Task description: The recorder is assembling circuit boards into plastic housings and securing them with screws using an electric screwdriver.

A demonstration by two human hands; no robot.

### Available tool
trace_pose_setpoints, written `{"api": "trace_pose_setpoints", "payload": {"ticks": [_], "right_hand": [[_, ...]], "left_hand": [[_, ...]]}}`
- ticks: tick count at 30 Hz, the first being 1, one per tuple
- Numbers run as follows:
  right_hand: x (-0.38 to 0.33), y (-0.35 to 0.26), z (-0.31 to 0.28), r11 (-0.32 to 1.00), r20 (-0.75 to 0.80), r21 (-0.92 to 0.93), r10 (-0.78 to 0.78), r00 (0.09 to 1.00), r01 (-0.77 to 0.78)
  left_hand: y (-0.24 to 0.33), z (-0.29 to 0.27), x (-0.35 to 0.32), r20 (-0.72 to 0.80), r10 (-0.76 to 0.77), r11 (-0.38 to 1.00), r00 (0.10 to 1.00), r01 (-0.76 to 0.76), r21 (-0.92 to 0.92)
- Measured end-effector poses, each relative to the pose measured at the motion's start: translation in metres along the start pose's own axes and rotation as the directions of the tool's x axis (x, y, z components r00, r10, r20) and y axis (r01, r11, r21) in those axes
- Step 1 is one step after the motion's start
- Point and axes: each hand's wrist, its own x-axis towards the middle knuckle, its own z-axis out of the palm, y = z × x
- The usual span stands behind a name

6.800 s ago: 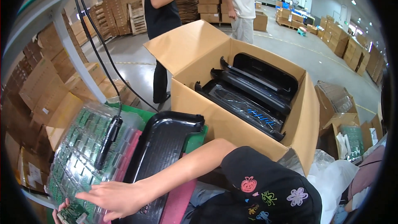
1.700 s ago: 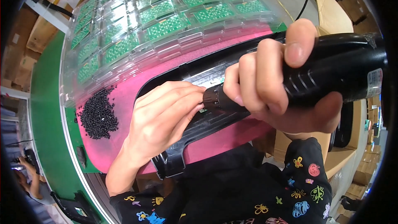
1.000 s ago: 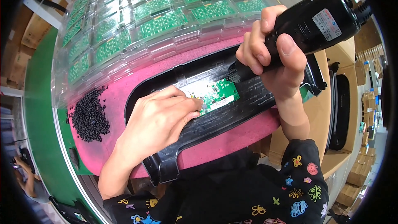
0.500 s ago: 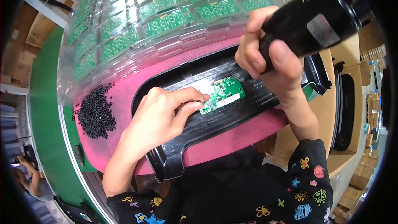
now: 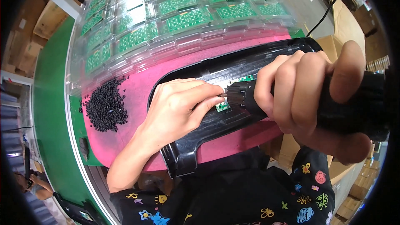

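Note:
My left hand (image 5: 177, 102) pinches a tiny black screw (image 5: 219, 96) between thumb and forefinger, just over a green circuit board (image 5: 223, 107). My right hand (image 5: 291, 91) is wrapped round a black electric screwdriver (image 5: 241, 95), which lies nearly level. Its bit meets or almost touches the screw at my left fingertips; contact cannot be made out. The board sits inside a long black plastic housing (image 5: 212, 127), largely hidden behind the screwdriver's nose and my fingers.
A heap of small black screws (image 5: 106, 106) lies on the pink mat (image 5: 135, 89) at left. Clear plastic trays (image 5: 183, 41) of green boards are stacked along the far side. Cardboard boxes (image 5: 287, 150) stand at right. Another person's arm (image 5: 41, 183) shows far left.
The screwdriver has swung from raised and tilted to nearly level, its tip coming to my left fingertips. My left hand stays pinched by the board. The view has shifted slightly.

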Motion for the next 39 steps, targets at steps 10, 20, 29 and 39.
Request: {"api": "trace_pose_setpoints", "payload": {"ticks": [10, 20, 29, 39], "right_hand": [[0.009, 0.008, 0.020, 0.992, 0.029, -0.094, 0.090, 0.996, -0.087], [0.011, 0.003, 0.017, 0.972, 0.027, -0.175, 0.165, 0.986, -0.158], [0.019, 0.041, 0.018, 0.966, -0.100, -0.236, 0.087, 0.991, -0.108], [0.014, 0.017, 0.033, 0.951, -0.151, -0.157, 0.243, 0.958, -0.266]], "left_hand": [[0.000, -0.003, -0.001, 0.125, -0.070, 0.997, 0.990, 0.067, 0.028], [0.003, -0.002, 0.000, 0.079, -0.102, 0.988, 0.992, 0.092, 0.125], [0.003, 0.000, -0.004, 0.123, -0.217, 0.929, 0.968, 0.166, 0.331], [0.000, 0.000, -0.004, 0.121, -0.179, 0.961, 0.976, 0.146, 0.236]]}}
